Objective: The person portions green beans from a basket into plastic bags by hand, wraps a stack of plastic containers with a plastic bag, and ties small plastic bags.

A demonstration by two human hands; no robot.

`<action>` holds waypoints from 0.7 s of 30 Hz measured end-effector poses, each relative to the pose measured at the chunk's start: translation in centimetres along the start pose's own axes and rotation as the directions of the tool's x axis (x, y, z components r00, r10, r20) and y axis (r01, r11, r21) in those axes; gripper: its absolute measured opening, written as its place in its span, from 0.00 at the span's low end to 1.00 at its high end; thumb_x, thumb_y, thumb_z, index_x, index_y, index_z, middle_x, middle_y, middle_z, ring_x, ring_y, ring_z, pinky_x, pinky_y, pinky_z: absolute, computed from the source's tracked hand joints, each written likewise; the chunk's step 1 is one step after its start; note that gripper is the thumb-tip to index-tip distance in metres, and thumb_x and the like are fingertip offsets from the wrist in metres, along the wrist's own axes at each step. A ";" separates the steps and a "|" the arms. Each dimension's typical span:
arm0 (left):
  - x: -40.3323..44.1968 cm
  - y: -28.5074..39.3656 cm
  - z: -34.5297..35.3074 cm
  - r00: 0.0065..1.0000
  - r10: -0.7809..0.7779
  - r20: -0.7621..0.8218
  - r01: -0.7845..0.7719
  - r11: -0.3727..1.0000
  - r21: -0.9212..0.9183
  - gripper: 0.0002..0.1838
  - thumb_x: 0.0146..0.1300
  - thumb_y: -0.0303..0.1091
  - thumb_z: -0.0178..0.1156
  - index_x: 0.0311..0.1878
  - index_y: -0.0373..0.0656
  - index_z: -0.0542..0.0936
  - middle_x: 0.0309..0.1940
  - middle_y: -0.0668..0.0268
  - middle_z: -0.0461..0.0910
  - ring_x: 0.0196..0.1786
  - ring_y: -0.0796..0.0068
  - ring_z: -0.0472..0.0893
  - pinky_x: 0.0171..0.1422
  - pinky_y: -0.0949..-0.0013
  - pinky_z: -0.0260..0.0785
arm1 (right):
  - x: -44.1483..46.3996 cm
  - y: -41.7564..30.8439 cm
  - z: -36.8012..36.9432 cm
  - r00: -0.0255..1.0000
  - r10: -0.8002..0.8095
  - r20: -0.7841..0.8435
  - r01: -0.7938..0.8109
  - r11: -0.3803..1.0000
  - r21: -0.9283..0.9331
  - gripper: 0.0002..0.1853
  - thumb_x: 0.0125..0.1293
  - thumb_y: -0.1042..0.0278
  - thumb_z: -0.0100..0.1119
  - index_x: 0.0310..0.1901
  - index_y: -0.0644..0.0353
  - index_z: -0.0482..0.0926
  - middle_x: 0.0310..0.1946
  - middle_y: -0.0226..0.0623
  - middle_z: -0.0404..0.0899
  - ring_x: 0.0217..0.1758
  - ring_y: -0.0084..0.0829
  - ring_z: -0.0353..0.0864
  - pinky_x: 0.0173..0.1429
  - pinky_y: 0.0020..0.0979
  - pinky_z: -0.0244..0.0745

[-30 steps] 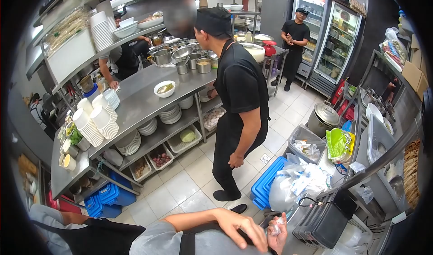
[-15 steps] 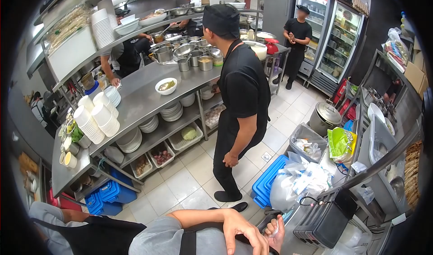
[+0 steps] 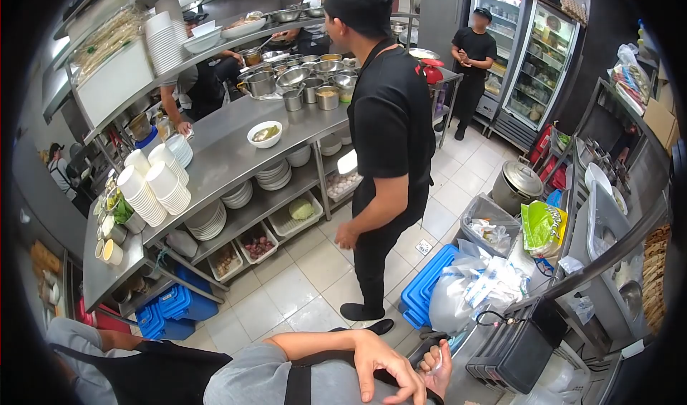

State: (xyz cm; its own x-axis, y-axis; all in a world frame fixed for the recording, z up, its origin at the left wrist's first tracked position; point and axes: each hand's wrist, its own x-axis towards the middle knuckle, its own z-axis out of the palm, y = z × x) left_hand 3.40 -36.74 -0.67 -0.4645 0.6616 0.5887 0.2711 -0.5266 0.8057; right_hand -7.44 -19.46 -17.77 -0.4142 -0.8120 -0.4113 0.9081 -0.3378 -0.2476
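At the bottom edge my left hand [image 3: 384,369] reaches across from the left, back up, fingers apart and bent downward, in front of a grey shirt [image 3: 333,385]. Nothing shows in it. Just to its right is my right hand [image 3: 437,368], its fingers curled and the thumb up. A dark object [image 3: 425,349] shows beside these fingers. I cannot make out whether they hold it. A black apron [image 3: 161,373] fills the lower left. Beyond the right hand a large clear plastic bag [image 3: 451,301] lies near a blue lidded bin [image 3: 424,290].
A person in black [image 3: 390,126] stands by the steel counter [image 3: 222,144], which bears pots, a soup bowl [image 3: 265,134] and stacked cups [image 3: 163,188]. Several other people are farther back. A black crate [image 3: 501,362] is near on the right. A lidded pot [image 3: 521,181] stands behind the bags.
The person in black has stepped nearer, straightened up and swung a forearm forward, and now covers more of the counter's far end. My hands are almost unmoved.
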 end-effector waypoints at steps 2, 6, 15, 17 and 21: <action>0.2 0.5 0.0 0.999 0.026 0.024 -0.027 0.999 0.037 0.26 0.57 0.51 0.62 0.44 0.36 0.72 0.56 0.48 0.68 0.60 0.48 0.65 0.62 0.47 0.55 | 0.0 0.0 0.0 1.000 -0.003 -0.012 0.003 1.000 0.000 0.09 0.71 0.60 0.45 0.43 0.54 0.70 0.15 0.24 0.57 0.11 0.16 0.49 0.14 0.20 0.44; 0.1 0.5 -0.1 0.995 0.062 0.072 -0.070 0.991 0.114 0.28 0.57 0.47 0.63 0.51 0.34 0.71 0.58 0.49 0.67 0.61 0.51 0.66 0.63 0.50 0.56 | -0.1 0.0 0.1 1.000 -0.005 -0.013 0.005 1.000 -0.010 0.09 0.71 0.60 0.45 0.44 0.54 0.70 0.15 0.25 0.57 0.11 0.16 0.49 0.14 0.20 0.45; -0.2 -0.2 -0.1 0.999 0.022 0.023 -0.023 0.999 0.024 0.25 0.56 0.57 0.60 0.27 0.41 0.71 0.55 0.47 0.68 0.59 0.44 0.64 0.61 0.44 0.52 | 0.0 0.0 -0.1 1.000 -0.009 -0.008 0.009 1.000 -0.002 0.08 0.71 0.61 0.44 0.43 0.54 0.70 0.15 0.25 0.57 0.12 0.16 0.49 0.14 0.20 0.45; -0.2 -0.3 -0.1 0.999 0.037 0.025 -0.038 0.999 0.025 0.25 0.57 0.57 0.60 0.27 0.41 0.71 0.55 0.47 0.67 0.59 0.44 0.64 0.61 0.44 0.52 | -0.1 -0.1 0.3 1.000 -0.011 -0.016 0.011 1.000 -0.018 0.08 0.71 0.61 0.44 0.43 0.54 0.70 0.15 0.25 0.57 0.12 0.16 0.50 0.14 0.20 0.45; -0.3 -0.5 -0.1 0.999 0.029 0.029 -0.029 0.999 0.020 0.25 0.57 0.57 0.60 0.26 0.41 0.71 0.55 0.47 0.67 0.59 0.44 0.63 0.61 0.45 0.51 | -0.1 -0.1 0.1 1.000 0.000 -0.016 0.001 1.000 0.006 0.08 0.71 0.61 0.45 0.43 0.54 0.69 0.15 0.25 0.57 0.12 0.16 0.50 0.14 0.20 0.47</action>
State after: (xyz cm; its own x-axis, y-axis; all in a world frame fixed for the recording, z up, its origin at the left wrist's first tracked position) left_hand 3.33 -36.75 -1.31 -0.4319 0.6613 0.6133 0.3016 -0.5350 0.7892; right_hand -7.47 -19.43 -17.64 -0.4155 -0.8042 -0.4250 0.9082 -0.3411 -0.2424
